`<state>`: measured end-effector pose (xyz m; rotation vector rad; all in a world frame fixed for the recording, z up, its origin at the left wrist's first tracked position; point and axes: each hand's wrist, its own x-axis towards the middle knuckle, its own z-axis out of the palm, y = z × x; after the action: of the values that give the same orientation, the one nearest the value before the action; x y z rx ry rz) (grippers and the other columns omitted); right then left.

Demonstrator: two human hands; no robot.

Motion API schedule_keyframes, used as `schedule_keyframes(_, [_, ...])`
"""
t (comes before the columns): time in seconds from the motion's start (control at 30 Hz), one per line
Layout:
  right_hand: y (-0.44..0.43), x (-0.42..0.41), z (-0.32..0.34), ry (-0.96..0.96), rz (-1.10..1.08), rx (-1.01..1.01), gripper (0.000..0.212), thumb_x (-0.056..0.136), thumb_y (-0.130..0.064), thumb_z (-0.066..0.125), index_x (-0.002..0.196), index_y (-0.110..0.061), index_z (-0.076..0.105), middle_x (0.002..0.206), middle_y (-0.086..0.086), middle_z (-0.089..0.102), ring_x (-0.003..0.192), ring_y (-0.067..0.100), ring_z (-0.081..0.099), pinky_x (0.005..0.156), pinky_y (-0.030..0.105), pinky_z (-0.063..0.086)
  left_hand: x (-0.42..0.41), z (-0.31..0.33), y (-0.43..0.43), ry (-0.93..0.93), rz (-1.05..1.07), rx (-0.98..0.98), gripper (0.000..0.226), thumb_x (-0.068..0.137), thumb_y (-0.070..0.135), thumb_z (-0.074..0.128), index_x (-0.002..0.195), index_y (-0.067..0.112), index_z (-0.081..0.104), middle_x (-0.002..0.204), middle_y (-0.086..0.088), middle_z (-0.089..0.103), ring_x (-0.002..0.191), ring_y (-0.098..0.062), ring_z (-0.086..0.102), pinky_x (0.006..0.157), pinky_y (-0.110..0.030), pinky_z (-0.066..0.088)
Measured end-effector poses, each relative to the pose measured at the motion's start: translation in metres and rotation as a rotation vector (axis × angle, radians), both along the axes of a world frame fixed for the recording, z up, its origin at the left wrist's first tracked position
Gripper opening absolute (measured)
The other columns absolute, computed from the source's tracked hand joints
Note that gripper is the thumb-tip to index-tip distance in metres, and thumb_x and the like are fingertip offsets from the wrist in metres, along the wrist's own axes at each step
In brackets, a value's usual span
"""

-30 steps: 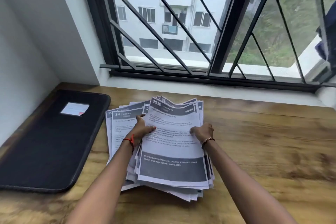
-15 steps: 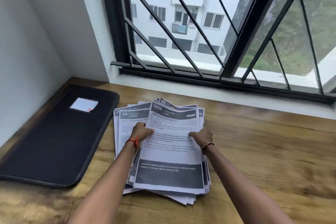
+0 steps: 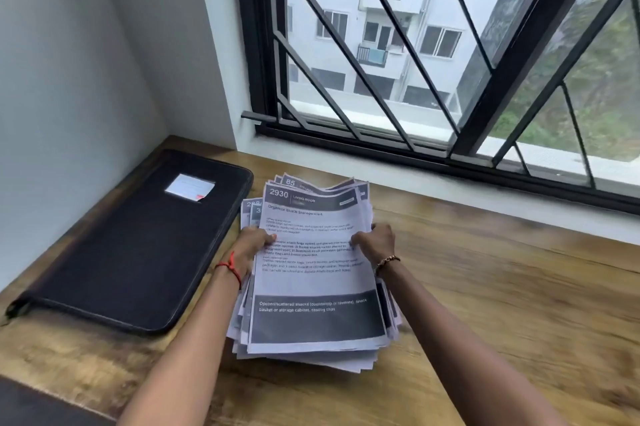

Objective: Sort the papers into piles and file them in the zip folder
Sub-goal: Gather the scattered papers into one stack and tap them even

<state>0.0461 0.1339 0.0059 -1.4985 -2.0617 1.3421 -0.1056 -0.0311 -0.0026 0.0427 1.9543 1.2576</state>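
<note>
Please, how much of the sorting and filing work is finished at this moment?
Nothing looks done yet. The papers lie in one uneven stack on the table, no separate piles. In hand: the left hand and right hand grip the stack's two sides. Remaining: sorting into piles, opening the zip folder, which lies closed beside the stack, and filing.

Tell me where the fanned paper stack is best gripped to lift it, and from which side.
Grip the paper stack at both long edges near mid-length, coming in from left and right, where the left hand and right hand now pinch it. The sheets lie offset and loose, so a one-corner grip would probably let lower sheets slide out.
</note>
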Motion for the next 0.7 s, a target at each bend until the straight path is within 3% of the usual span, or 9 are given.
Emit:
schedule_keyframes(0.07, [-0.007, -0.009, -0.004, -0.058, 0.066, -0.007, 0.016, 0.067, 0.002, 0.066, 0.081, 0.002, 0.058, 0.082, 0.013, 0.055, 0.077, 0.027, 0.054, 0.051, 0.027, 0.040, 0.003, -0.002, -0.004, 0.079, 0.055, -0.084, 0.018, 0.088, -0.004, 0.051, 0.074, 0.007, 0.053, 0.091, -0.014, 0.059, 0.097, -0.026, 0.050, 0.080, -0.028, 0.044])
schedule_keyframes(0.1, [-0.011, -0.012, -0.007, -0.101, 0.098, 0.000, 0.020, 0.071, 0.002, 0.063, 0.090, 0.006, 0.058, 0.091, 0.017, 0.058, 0.088, 0.032, 0.057, 0.061, 0.029, 0.045, 0.006, -0.004, -0.006, 0.131, 0.071, -0.152, 0.017, 0.087, -0.002, 0.050, 0.074, 0.009, 0.053, 0.093, -0.015, 0.055, 0.100, -0.025, 0.044, 0.082, -0.028, 0.040])
schedule_keyframes(0.17, [-0.020, -0.016, -0.012, -0.221, 0.152, 0.029, 0.029, 0.078, -0.004, 0.058, 0.105, 0.006, 0.055, 0.115, 0.022, 0.054, 0.109, 0.035, 0.051, 0.078, 0.031, 0.045, 0.013, -0.004, -0.015, 0.220, 0.073, -0.285, 0.015, 0.082, 0.010, 0.050, 0.096, 0.009, 0.056, 0.112, -0.016, 0.041, 0.111, -0.029, 0.032, 0.098, -0.032, 0.032])
schedule_keyframes(0.27, [-0.030, -0.018, -0.015, -0.397, 0.180, 0.044, 0.041, 0.082, -0.021, 0.056, 0.118, -0.002, 0.047, 0.132, 0.018, 0.032, 0.122, 0.036, 0.032, 0.097, 0.041, 0.038, 0.012, -0.012, -0.027, 0.282, 0.031, -0.371, 0.062, 0.064, 0.031, 0.052, 0.122, 0.007, 0.048, 0.131, -0.021, 0.036, 0.122, -0.037, 0.035, 0.107, -0.041, 0.032])
schedule_keyframes(0.37, [-0.036, -0.023, -0.015, -0.435, 0.176, 0.031, 0.056, 0.084, -0.034, 0.058, 0.125, -0.001, 0.040, 0.134, 0.017, 0.027, 0.122, 0.034, 0.029, 0.097, 0.045, 0.037, 0.002, -0.023, -0.030, 0.245, 0.034, -0.240, 0.052, 0.061, 0.029, 0.057, 0.105, 0.003, 0.063, 0.111, -0.015, 0.065, 0.098, -0.030, 0.063, 0.089, -0.043, 0.052])
schedule_keyframes(0.43, [-0.038, -0.026, -0.014, -0.431, 0.145, 0.020, 0.065, 0.083, -0.038, 0.059, 0.129, 0.001, 0.035, 0.132, 0.018, 0.030, 0.122, 0.035, 0.030, 0.095, 0.046, 0.039, 0.003, -0.021, -0.032, 0.239, 0.009, -0.144, 0.020, 0.073, 0.016, 0.060, 0.089, 0.007, 0.067, 0.096, -0.012, 0.070, 0.089, -0.028, 0.066, 0.083, -0.041, 0.054])
schedule_keyframes(0.5, [-0.036, -0.026, -0.015, -0.391, 0.056, -0.013, 0.070, 0.081, -0.038, 0.061, 0.129, 0.004, 0.032, 0.130, 0.018, 0.033, 0.120, 0.036, 0.034, 0.094, 0.045, 0.040, 0.005, -0.018, -0.033, 0.269, -0.033, -0.104, 0.010, 0.080, 0.008, 0.061, 0.086, 0.014, 0.067, 0.098, -0.011, 0.070, 0.091, -0.027, 0.066, 0.086, -0.042, 0.054])
schedule_keyframes(0.57, [-0.032, -0.021, -0.016, -0.355, -0.048, -0.049, 0.071, 0.080, -0.037, 0.062, 0.128, 0.006, 0.032, 0.128, 0.019, 0.033, 0.118, 0.039, 0.038, 0.091, 0.042, 0.042, 0.002, -0.022, -0.036, 0.268, -0.127, -0.107, 0.017, 0.078, 0.014, 0.065, 0.092, 0.021, 0.064, 0.105, -0.006, 0.069, 0.097, -0.024, 0.064, 0.091, -0.044, 0.051])
schedule_keyframes(0.7, [-0.027, -0.015, -0.017, -0.310, -0.099, -0.094, 0.066, 0.081, -0.034, 0.061, 0.126, 0.008, 0.038, 0.127, 0.022, 0.040, 0.116, 0.039, 0.042, 0.085, 0.035, 0.039, -0.013, -0.048, -0.028, 0.342, -0.289, -0.209, 0.054, 0.060, 0.035, 0.062, 0.114, 0.041, 0.055, 0.116, 0.003, 0.065, 0.123, -0.028, 0.049, 0.101, -0.049, 0.041])
